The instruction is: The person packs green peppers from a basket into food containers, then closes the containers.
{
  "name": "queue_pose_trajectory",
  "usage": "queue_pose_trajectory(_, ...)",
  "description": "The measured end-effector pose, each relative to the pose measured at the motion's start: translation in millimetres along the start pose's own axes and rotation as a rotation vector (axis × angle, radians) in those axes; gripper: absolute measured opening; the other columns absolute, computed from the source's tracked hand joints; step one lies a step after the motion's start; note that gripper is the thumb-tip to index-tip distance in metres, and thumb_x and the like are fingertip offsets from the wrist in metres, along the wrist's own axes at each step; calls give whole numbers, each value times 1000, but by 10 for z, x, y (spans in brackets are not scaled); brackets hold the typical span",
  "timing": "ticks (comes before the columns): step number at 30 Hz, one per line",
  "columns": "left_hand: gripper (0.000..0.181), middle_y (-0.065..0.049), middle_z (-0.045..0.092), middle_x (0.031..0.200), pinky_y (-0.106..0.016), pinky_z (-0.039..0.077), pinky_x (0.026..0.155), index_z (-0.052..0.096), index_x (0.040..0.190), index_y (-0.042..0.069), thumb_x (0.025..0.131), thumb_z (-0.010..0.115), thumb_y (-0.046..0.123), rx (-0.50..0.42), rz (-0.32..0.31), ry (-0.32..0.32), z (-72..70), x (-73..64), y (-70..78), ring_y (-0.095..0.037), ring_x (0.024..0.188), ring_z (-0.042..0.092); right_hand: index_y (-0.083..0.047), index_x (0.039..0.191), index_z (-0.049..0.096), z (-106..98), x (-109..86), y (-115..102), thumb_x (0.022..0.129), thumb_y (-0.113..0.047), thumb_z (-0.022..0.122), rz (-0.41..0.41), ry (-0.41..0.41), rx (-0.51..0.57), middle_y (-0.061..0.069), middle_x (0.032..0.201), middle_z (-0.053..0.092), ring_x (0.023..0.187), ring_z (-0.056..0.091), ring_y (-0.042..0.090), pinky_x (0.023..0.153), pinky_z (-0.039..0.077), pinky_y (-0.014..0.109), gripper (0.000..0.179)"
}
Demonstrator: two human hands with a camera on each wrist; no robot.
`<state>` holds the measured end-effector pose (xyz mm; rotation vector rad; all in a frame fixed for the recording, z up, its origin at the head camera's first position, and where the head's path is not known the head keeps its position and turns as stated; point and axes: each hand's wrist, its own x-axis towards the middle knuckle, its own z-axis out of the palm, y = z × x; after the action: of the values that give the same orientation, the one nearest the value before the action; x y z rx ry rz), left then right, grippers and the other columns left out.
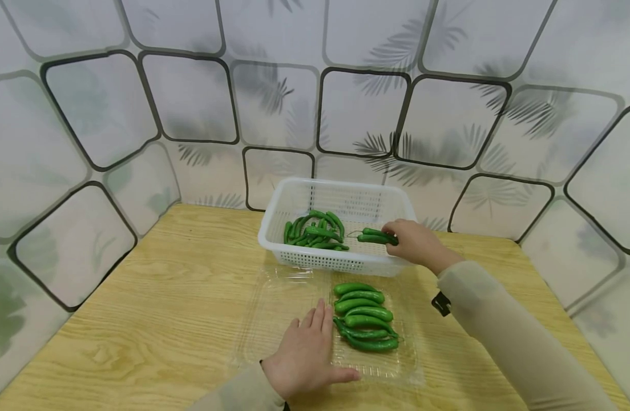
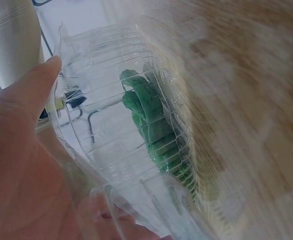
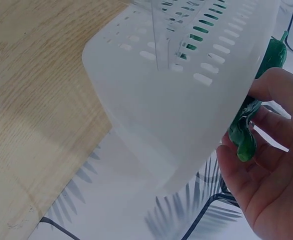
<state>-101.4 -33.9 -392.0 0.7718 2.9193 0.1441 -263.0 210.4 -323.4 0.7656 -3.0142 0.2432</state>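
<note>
My right hand [image 1: 418, 244] pinches green chili peppers [image 1: 375, 236] over the right part of a white plastic basket [image 1: 336, 262]. In the right wrist view, thumb and fingers hold the peppers [image 3: 245, 131] beside the basket wall [image 3: 151, 105]. A pile of green peppers [image 1: 315, 230] lies in the basket's left half. My left hand [image 1: 306, 357] rests with straight fingers on the middle of an opened clear plastic clamshell box [image 1: 279, 314]. Several peppers [image 1: 363, 311] lie in a column in the box's right half. The left wrist view shows them through the clear wall [image 2: 111, 65].
The wooden table [image 1: 156, 285] carries the box in front and the basket behind it. Close behind the basket stands a patterned wall covering [image 1: 279, 114], which also runs along both sides.
</note>
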Motion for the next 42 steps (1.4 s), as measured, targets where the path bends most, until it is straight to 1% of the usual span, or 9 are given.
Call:
queue_pose_trajectory(3, 115, -23, 27, 147, -50, 39, 95, 29, 143, -4, 71, 39, 84, -1, 1, 3, 3, -1, 3, -34, 128, 38, -3, 109, 63, -18, -18, -8, 85, -13, 62, 0, 15, 0, 9, 95, 62, 81, 58, 22, 68, 47, 42, 26)
queue_pose_trajectory(10, 115, -23, 27, 147, -50, 39, 95, 28, 144, -4, 71, 39, 85, 1, -2, -6, 1, 3, 1, -33, 129, 38, -2, 109, 63, -44, -50, -33, 85, -12, 62, -23, 24, 2, 8, 94, 60, 79, 57, 21, 67, 47, 42, 26)
queue_pose_trajectory(19, 116, -22, 26, 148, -50, 39, 95, 27, 144, -3, 71, 38, 85, 2, 3, -17, 10, 13, -5, -33, 129, 38, -4, 111, 63, -65, -106, -102, 85, -16, 63, -11, -3, -4, 8, 98, 61, 82, 58, 21, 68, 48, 41, 29)
queue_pose_trajectory(27, 115, -22, 26, 148, -51, 39, 94, 28, 144, -3, 71, 38, 85, -18, 0, -25, 8, 15, -13, -33, 129, 38, -2, 113, 63, -76, -210, -172, 85, -17, 63, -22, -5, 3, 10, 101, 62, 85, 60, 23, 69, 49, 41, 31)
queue_pose_trajectory(35, 114, -22, 27, 147, -51, 39, 94, 28, 144, -3, 71, 39, 84, -16, 2, -11, 12, 6, -18, -33, 129, 38, -4, 109, 64, -58, -312, -183, 84, -16, 64, -55, 12, 41, 6, 96, 62, 78, 59, 18, 66, 49, 38, 27)
queue_pose_trajectory(42, 114, -22, 27, 147, -50, 40, 93, 29, 144, -3, 71, 37, 85, -6, 8, -9, 10, 8, -22, -32, 128, 39, -3, 107, 65, -40, -421, -199, 83, -14, 65, -76, 34, 47, 5, 95, 62, 77, 59, 16, 65, 49, 37, 26)
